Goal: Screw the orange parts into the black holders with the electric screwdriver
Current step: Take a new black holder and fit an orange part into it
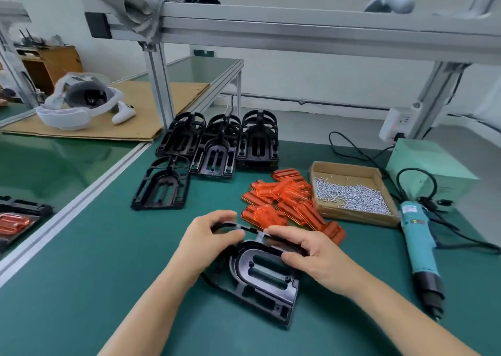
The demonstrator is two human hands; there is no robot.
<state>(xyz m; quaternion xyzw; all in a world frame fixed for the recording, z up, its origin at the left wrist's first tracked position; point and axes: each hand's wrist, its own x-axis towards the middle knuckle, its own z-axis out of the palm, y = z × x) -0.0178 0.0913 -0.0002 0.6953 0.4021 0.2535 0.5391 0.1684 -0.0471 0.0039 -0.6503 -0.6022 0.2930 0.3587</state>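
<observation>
A black holder (260, 279) lies on the green mat in front of me. My left hand (208, 239) grips its arched top from the left, and my right hand (311, 255) grips the top rim from the right. Just beyond my hands lies a pile of several orange parts (284, 201). More black holders (217, 141) are stacked further back, with one lying apart (161, 184). The blue electric screwdriver (418, 244) lies on the mat to the right, untouched.
A cardboard tray of silver screws (352, 193) sits right of the orange pile. A pale green box (428, 163) and cables stand behind the screwdriver. An aluminium frame post (158, 84) rises at the back left. On the left bench sit a white headset (78, 103) and a finished assembly (16, 220).
</observation>
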